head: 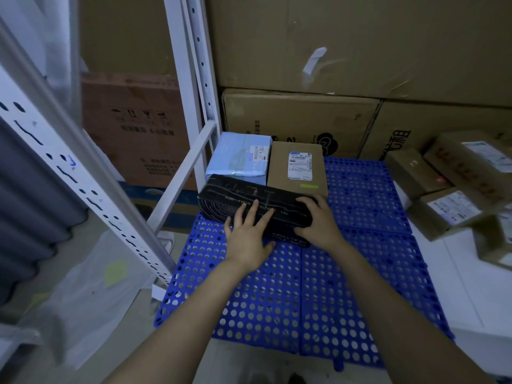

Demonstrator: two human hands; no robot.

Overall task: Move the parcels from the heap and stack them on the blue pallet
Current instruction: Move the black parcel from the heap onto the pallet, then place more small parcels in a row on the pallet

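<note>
A black box (249, 200) is carried by the blue pallet (360, 273), under both hands. Just beyond the left hand (246, 239) a pale blue parcel (238, 155) is laid; beyond the right hand (315, 220), a brown parcel (296, 167).

Right of the pallet (360, 273), the heap (457, 184) is blurred and runs off the picture's edge, so its count is unclear. At the pallet's far left, labels on the blue parcel (235, 156) and brown parcel (279, 167) are too small to read. The left hand (246, 239) and right hand (315, 220) cover part of the black box's (221, 200) print, perhaps a slogan.
</note>
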